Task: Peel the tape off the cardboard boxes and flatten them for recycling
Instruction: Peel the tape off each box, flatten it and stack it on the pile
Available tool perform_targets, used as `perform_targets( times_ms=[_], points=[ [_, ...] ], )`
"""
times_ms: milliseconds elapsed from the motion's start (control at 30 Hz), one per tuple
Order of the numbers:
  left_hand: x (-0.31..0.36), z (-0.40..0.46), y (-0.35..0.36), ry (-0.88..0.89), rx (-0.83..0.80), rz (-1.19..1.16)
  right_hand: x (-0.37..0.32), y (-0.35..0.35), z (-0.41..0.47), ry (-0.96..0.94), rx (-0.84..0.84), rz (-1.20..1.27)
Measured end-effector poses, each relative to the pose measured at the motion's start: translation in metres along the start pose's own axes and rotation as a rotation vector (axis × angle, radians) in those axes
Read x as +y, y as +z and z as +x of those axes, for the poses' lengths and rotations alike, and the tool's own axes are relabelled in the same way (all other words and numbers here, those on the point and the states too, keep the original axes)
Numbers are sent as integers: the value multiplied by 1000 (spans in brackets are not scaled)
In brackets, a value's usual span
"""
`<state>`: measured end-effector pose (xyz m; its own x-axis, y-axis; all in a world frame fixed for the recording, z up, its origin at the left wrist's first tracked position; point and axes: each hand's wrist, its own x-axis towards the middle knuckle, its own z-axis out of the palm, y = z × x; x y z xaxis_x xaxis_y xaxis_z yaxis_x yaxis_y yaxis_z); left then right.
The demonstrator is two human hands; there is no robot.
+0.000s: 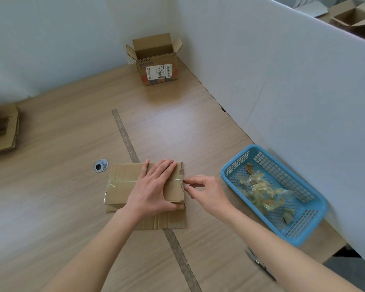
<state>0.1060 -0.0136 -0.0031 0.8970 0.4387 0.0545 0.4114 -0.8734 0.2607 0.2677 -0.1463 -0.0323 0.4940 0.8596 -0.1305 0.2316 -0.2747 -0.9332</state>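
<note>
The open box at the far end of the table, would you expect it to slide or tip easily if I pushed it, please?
The open box looks empty with its flaps up, so it is probably light. On the smooth wooden table it would likely slide at a low push. Pushed near its upright flaps, it might tip, and those flaps would probably bend.

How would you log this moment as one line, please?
left hand presses box | right hand pinches tape at edge | basket holds scraps
</note>
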Motion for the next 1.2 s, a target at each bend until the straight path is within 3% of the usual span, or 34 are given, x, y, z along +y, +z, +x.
perform_targets(
  times_ms=[400, 600, 867, 1200],
  points=[
    [1, 0, -1, -7, 5, 2, 4, 1, -1, 23, -6, 37],
    [2, -1, -1, -10, 22, -9, 3, 6, -6, 24, 72, 95],
    [2, -1, 0, -16, 17, -2, 3, 4, 1, 2, 24, 23],
    [2, -1, 0, -19, 20, -2, 4, 9, 6, -161, 146, -243]
  ],
)
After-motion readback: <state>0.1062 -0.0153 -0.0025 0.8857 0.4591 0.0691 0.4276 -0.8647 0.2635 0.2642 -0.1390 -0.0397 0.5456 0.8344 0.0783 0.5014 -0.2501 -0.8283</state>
